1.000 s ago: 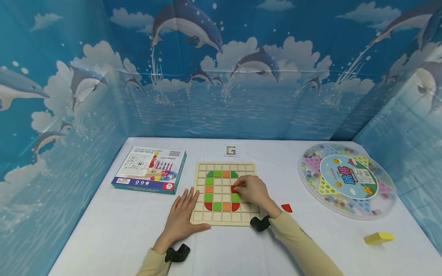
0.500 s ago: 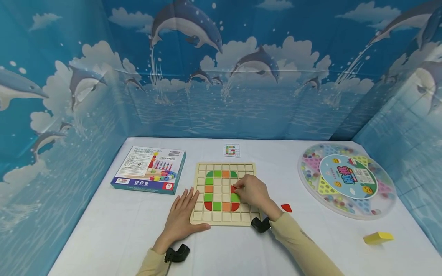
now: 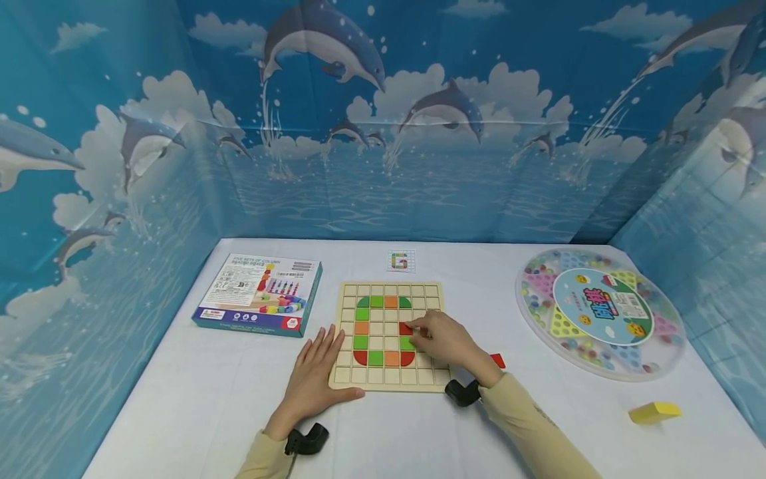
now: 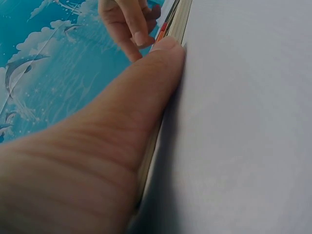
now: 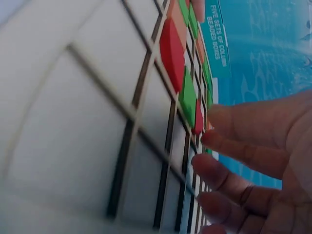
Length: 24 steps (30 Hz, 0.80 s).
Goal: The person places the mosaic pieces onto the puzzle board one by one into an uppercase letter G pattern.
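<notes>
A square wooden grid board lies on the table, with green, orange and red tiles set in its cells in a ring-like shape. My left hand rests with spread fingers at the board's left edge, its thumb along the near edge. Over the board's right side is my right hand, its fingertips just beside a red square tile. In the right wrist view this red tile sits in its cell, with thumb and forefinger apart and nothing visible between them. A loose red piece is partly hidden behind the right wrist.
A small pattern card lies behind the board. On the left is a boxed bead set; at the right stand a round marble game and a yellow block. A dolphin-print curtain surrounds the white table.
My right hand has drawn slightly right and toward me, off the red square tile, which stays in its cell. The left hand has not moved.
</notes>
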Available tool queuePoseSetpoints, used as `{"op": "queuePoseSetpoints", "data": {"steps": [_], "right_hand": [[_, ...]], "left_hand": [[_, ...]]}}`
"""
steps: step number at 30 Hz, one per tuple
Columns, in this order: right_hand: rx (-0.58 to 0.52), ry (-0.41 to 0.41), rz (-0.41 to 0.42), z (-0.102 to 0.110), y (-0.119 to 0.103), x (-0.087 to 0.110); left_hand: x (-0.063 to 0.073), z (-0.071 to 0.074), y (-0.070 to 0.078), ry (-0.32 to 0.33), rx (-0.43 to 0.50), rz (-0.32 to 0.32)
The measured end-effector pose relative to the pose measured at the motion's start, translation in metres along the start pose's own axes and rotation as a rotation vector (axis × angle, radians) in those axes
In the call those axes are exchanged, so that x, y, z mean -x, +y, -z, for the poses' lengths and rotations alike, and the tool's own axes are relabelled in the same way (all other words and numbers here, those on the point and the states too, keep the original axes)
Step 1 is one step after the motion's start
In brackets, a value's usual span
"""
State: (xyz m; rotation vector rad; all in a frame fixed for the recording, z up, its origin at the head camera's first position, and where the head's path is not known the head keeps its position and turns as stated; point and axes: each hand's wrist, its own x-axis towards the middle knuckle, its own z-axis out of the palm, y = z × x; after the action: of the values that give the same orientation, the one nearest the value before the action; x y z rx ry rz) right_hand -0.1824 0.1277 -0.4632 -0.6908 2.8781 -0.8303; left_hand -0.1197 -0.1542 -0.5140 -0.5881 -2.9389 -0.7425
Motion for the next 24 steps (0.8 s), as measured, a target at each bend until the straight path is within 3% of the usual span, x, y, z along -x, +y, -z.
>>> {"op": "queuePoseSetpoints", "data": {"steps": [6,14,24], "right_hand": [[-0.009,0.035,0.017,0.012,0.02,0.026],[0.091,0.137,-0.071,0.04,0.06,0.069],[0.065,-0.013,-0.211,0.062,0.081,0.101]], "left_hand": [[0.001,-0.001,-0.002,-0.001,-0.012,0.003],[0.001,-0.001,-0.001,0.001,-0.007,0.0],[-0.001,-0.003,-0.002,-0.005,-0.004,-0.002]]}}
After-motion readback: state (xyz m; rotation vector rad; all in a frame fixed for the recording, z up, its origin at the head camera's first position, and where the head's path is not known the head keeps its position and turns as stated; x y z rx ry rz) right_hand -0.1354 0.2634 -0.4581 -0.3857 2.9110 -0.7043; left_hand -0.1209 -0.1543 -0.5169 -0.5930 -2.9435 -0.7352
